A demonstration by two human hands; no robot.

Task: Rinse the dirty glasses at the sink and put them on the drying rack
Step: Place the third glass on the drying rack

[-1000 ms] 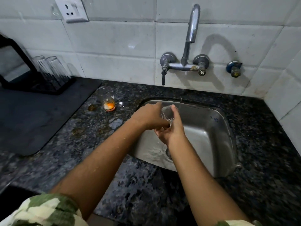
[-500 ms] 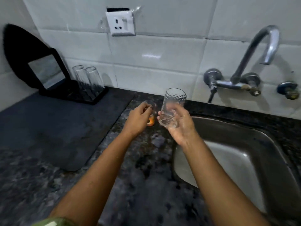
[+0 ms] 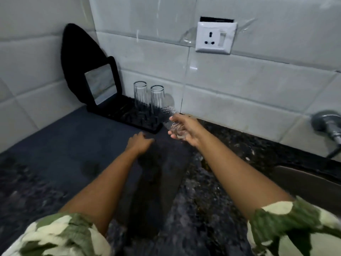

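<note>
A clear glass (image 3: pixel 170 120) with a cut, faceted pattern is held tilted, its mouth pointing up and to the left toward the rack, its base in the palm. Motion blur softens its outline. The right hand (image 3: pixel 185 129) grasps it, fingers and thumb curled round the lower body.

The glass hangs in the air just beside the near right corner of the black drying rack (image 3: pixel 129 115); whether it touches the rack cannot be told. Two tall clear glasses (image 3: pixel 148 97) stand inverted, side by side, at the rack's back right, next to the wall. A black upright panel with a pale rectangular inset (image 3: pixel 100 84) rises at the rack's left end.

The rack sits on a dark grey mat (image 3: pixel 60 143) spread over a speckled dark granite counter (image 3: pixel 199 209). The left hand (image 3: pixel 139 143) hovers low over the mat's right part, fingers loosely bent and holding nothing; contact with the mat cannot be told.

White wall tiles (image 3: pixel 249 85) back the counter, bearing a white socket plate (image 3: pixel 215 37). A metal tap fitting (image 3: pixel 327 124) and the steel sink rim (image 3: pixel 304 180) show at the right edge. Both sleeves (image 3: pixel 60 235) are green-and-white patterned.
</note>
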